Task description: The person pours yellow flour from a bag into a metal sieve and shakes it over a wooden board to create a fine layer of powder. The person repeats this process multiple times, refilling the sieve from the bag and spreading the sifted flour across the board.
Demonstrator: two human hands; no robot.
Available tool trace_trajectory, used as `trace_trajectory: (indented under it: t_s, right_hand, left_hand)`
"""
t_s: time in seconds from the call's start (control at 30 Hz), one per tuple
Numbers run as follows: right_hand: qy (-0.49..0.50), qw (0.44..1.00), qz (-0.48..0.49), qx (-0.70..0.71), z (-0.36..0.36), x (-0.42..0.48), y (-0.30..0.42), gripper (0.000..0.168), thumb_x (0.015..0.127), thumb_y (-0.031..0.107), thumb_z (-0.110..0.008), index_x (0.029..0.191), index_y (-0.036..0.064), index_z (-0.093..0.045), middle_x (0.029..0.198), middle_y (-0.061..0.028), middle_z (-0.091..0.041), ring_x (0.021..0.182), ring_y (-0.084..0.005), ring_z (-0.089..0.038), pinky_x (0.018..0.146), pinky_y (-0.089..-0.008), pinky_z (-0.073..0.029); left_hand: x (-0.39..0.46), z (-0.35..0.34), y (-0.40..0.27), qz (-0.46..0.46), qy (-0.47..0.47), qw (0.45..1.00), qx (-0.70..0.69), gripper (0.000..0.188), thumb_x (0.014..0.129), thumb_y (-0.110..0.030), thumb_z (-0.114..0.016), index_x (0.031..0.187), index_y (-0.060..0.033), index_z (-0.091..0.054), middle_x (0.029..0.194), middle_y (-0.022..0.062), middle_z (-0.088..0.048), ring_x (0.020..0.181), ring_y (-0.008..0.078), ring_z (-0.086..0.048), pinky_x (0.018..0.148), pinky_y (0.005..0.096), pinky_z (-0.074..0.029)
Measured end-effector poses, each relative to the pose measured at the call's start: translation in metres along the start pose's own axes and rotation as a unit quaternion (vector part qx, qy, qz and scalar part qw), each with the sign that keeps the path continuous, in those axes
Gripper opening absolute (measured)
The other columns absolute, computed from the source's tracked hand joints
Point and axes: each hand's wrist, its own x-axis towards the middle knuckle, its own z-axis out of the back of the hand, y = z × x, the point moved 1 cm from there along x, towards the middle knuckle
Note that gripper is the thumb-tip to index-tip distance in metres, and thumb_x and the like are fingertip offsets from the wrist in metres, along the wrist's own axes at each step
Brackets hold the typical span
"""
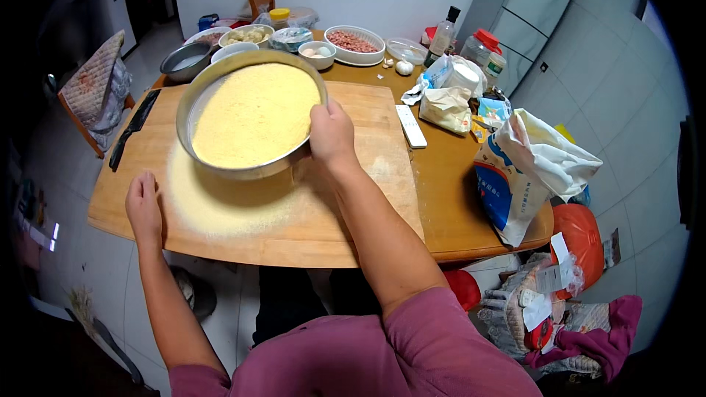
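Note:
My right hand (332, 135) grips the rim of a round metal sieve (248, 171) on its right side and holds it above the wooden board. Yellow flour (256, 113) fills most of the sieve. Below it, a patch of fine yellow flour (220, 220) is spread on the wooden board (331, 242). My left hand (144, 204) is over the board's left front part, apart from the sieve; its fingers are held together, and whether anything is between them cannot be seen.
Behind the board stand a metal bowl (187, 62), a white dish of peanuts (354, 44) and a bowl of eggs (317, 54). To the right are a remote control (411, 125), a glass bottle (441, 38) and an opened flour bag (513, 187). A black object (132, 127) lies on the board's left edge.

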Motion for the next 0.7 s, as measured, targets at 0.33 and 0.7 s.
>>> trace_trajectory:
  t_s: [0.33,0.7]
  right_hand:
    - [0.006,0.998,-0.040,0.050,-0.016,-0.012,-0.007,0.038,0.092,0.022,-0.048,0.113,-0.002,-0.068,0.100,-0.0168,-0.071,0.091,-0.0230,-0.064,0.084,-0.0362,-0.050]
    - [-0.016,0.994,-0.061,0.084,0.001,-0.019,0.028,0.019,0.090,0.016,-0.047,0.098,0.003,-0.059,0.085,-0.0059,-0.058,0.084,-0.0156,-0.061,0.070,-0.0326,-0.052]
  left_hand:
    - [-0.009,0.003,0.003,-0.001,-0.006,0.999,-0.050,0.028,0.103,-0.025,-0.057,0.091,0.0002,-0.062,0.085,0.0009,-0.058,0.081,0.0091,-0.051,0.075,0.0269,-0.045]
    - [-0.009,0.001,0.001,-0.022,-0.041,0.997,0.067,0.027,0.096,-0.023,-0.065,0.089,0.0026,-0.067,0.082,0.0125,-0.067,0.078,0.0221,-0.062,0.073,0.0346,-0.049]
